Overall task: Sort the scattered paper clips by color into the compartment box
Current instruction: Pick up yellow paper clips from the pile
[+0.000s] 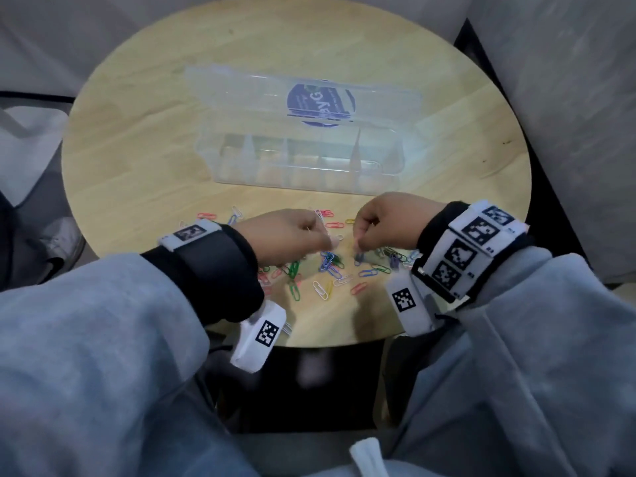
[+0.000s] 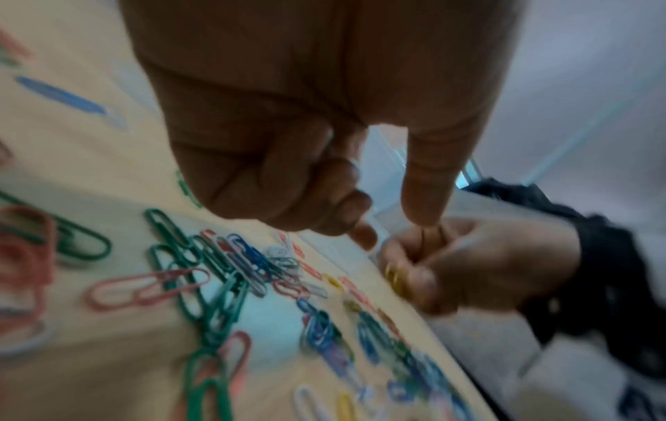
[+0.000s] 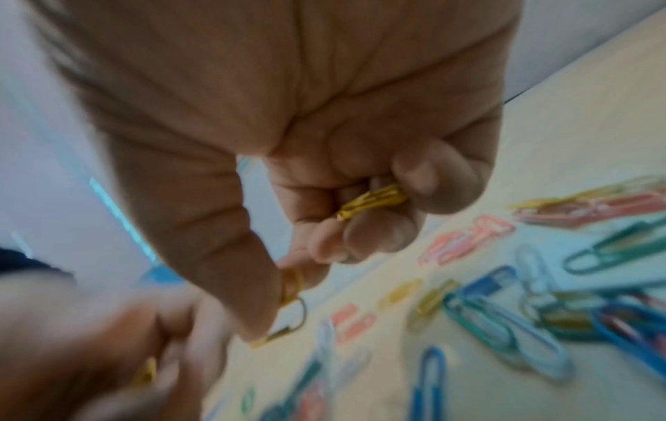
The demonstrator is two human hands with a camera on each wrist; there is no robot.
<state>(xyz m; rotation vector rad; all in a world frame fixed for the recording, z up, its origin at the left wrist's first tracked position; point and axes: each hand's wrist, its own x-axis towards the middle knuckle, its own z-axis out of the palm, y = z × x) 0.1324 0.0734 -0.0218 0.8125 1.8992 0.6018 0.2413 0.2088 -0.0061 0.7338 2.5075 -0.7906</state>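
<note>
Right hand (image 3: 324, 171) curls round a bunch of yellow wire paper clips (image 3: 375, 200), pinching another, left hand (image 1: 285, 235) fisted, contents unclear; clear plastic compartment box (image 1: 299, 166) open at 12 o'clock, apparently batching yellows.

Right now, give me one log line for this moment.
right hand: grips yellow clips | left hand: curled, contents unclear | box: open, looks empty | loose clips: on table

Round wooden table (image 1: 144, 160) — clear compartment box (image 1: 303, 163) (lid open), scattered coloured paper clips (image 1: 330, 266).
</note>
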